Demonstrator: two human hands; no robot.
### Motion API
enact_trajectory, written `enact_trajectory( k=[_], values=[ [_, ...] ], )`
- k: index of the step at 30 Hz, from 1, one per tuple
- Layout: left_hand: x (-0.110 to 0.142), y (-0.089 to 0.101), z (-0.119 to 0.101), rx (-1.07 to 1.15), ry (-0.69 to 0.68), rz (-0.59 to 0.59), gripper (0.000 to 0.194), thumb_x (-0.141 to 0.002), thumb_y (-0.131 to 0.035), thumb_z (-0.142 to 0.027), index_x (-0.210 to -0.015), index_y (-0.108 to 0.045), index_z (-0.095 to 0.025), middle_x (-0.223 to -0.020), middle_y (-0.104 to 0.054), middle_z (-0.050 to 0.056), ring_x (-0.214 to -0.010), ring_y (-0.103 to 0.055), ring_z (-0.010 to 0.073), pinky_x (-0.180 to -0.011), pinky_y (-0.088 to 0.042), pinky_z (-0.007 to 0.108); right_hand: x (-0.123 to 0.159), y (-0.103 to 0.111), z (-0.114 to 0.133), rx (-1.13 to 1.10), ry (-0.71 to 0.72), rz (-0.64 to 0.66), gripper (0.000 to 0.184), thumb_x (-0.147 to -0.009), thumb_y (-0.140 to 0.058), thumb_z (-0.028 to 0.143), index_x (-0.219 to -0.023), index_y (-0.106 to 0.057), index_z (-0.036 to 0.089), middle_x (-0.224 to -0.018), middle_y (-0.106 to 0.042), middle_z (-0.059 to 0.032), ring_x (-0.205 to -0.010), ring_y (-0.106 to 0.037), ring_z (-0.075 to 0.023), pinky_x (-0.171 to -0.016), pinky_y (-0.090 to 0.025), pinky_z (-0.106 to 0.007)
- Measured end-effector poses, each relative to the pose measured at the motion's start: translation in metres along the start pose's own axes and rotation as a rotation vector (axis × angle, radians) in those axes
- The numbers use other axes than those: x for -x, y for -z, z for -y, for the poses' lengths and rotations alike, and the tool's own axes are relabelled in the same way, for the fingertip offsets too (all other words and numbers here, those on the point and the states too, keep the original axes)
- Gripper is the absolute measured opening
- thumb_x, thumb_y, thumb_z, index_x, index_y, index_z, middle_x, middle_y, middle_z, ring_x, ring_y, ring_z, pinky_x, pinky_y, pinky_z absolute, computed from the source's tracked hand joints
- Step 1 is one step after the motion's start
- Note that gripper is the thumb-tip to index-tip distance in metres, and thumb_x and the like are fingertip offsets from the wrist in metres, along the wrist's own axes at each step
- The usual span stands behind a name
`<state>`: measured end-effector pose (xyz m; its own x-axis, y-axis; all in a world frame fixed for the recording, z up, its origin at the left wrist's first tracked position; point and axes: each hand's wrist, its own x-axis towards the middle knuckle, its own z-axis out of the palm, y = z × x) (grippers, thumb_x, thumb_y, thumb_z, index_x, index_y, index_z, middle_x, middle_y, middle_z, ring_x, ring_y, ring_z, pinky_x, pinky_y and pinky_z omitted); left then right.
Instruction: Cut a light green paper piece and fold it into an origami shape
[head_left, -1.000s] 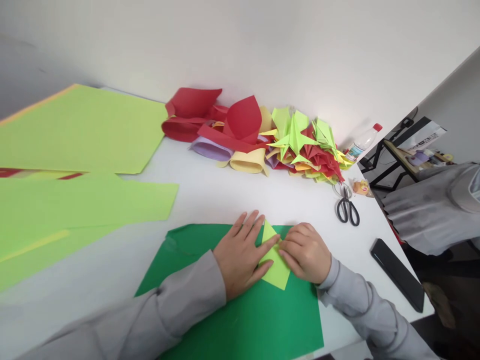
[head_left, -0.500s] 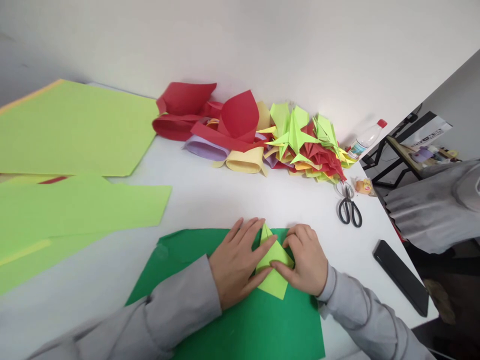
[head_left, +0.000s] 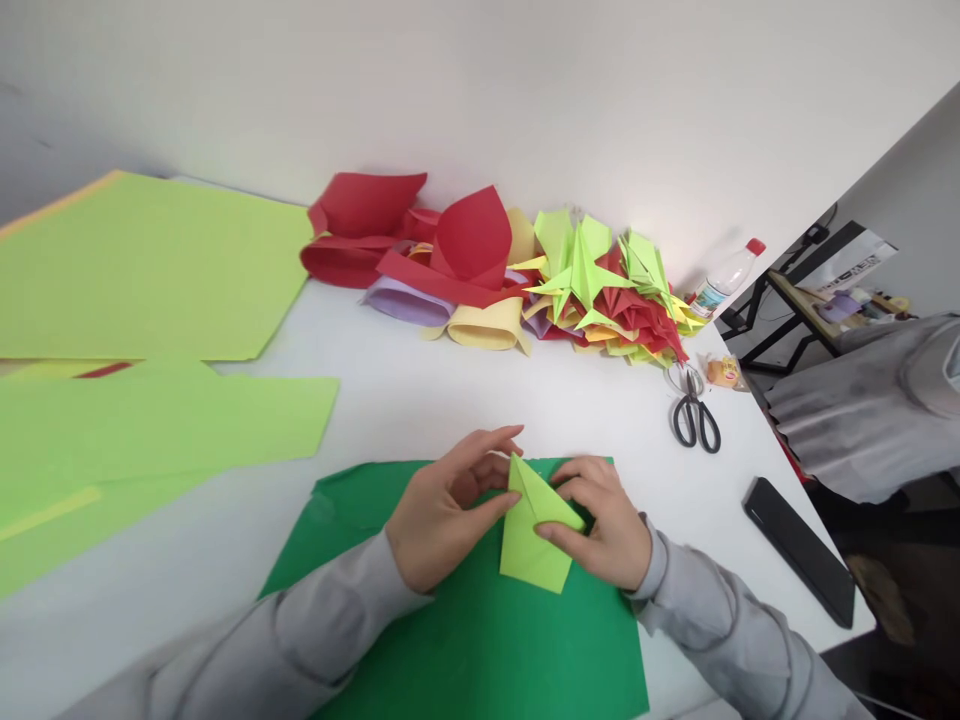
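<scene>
A folded light-green paper (head_left: 532, 555) with a pointed top lies over the green sheet (head_left: 480, 650). My right hand (head_left: 607, 525) grips its right side, thumb on the front and fingers behind the edge. At the paper's upper left edge is my left hand (head_left: 450, 510), its thumb on the paper and its other fingers curled near the tip, the index finger stretched out above. The left fingertips are partly hidden, but the hand appears to pinch the edge.
Large light-green sheets (head_left: 165, 270) lie at left. Rolled red paper (head_left: 472, 240) and a pile of folded paper stars (head_left: 585, 275) line the wall. On the right are a bottle (head_left: 724, 280), scissors (head_left: 696, 420), a small packet (head_left: 724, 372) and a black case (head_left: 799, 550). Another person's grey clothing (head_left: 870, 410) shows beyond.
My left hand has lifted from lying flat across the paper and drawn left to its edge. The right thumb has come onto the paper's front, which now shows a folded flap.
</scene>
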<state>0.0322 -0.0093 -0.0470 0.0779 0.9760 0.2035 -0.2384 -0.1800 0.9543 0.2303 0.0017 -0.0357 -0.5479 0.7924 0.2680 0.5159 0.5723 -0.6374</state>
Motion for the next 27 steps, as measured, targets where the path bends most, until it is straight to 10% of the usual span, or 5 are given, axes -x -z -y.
enact_trajectory(
  k=[6, 11, 27],
  values=[
    [-0.006, 0.002, -0.01, 0.033, 0.141, -0.041, 0.046, -0.061, -0.075, -0.017, -0.107, -0.067, -0.021, -0.078, -0.063, 0.0, -0.069, -0.06, 0.0143, -0.058, -0.051, 0.024, -0.003, 0.004, -0.003, -0.412, -0.303, -0.106, 0.023, -0.075, -0.067, 0.038, -0.069, -0.062, 0.016, -0.056, -0.057, 0.0015, -0.049, -0.046, -0.0094, -0.048, -0.037, -0.022],
    [-0.001, 0.0, -0.013, -0.178, 0.113, 0.109, 0.01, -0.072, -0.066, -0.025, -0.072, -0.073, -0.018, -0.065, -0.064, 0.001, -0.06, -0.056, 0.0128, -0.053, -0.044, 0.022, -0.003, 0.008, 0.0, -0.463, -0.298, 0.048, 0.023, -0.07, -0.072, 0.035, -0.062, -0.064, 0.015, -0.052, -0.055, 0.0017, -0.047, -0.043, -0.008, -0.045, -0.034, -0.021],
    [0.005, -0.006, -0.018, -0.361, -0.01, 0.234, 0.016, -0.08, -0.058, -0.021, -0.072, -0.072, -0.018, -0.068, -0.066, 0.004, -0.061, -0.06, 0.0144, -0.055, -0.045, 0.023, 0.0, 0.003, 0.006, -0.479, -0.236, 0.0, 0.028, -0.078, -0.065, 0.041, -0.066, -0.067, 0.015, -0.059, -0.062, -0.0019, -0.052, -0.05, -0.0104, -0.05, -0.04, -0.023]
  ],
)
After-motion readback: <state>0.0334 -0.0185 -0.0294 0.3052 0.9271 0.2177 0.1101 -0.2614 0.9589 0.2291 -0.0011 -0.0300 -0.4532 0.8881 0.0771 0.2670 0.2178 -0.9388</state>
